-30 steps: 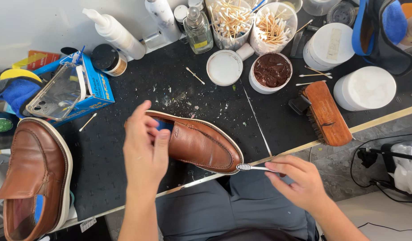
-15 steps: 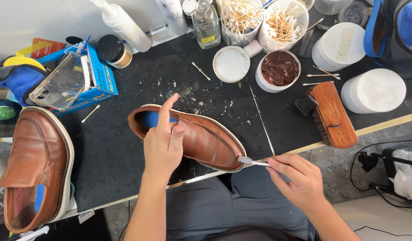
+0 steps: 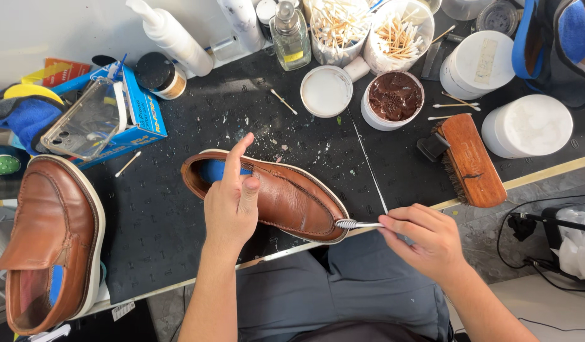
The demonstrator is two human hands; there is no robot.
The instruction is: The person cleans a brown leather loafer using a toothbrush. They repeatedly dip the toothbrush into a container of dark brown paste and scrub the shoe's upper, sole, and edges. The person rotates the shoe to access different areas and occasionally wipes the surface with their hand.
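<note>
— Where is the brown shoe [image 3: 286, 196]?
— On the black mat [image 3: 178, 215], the left hand [image 3: 231, 204] clamped over its middle.
— And the right hand [image 3: 425, 244]?
— Fingers pinched on a small brush [image 3: 354, 223], bristles touching the toe.

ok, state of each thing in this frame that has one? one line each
left hand: gripping the brown shoe, which lies on its side on the black mat
right hand: pinching a small brush, bristle end at the shoe's toe
second shoe: upright, untouched
brown paste tub: open, its lid beside it
wooden brush: lying on its side
two white tubs: lidded
</note>
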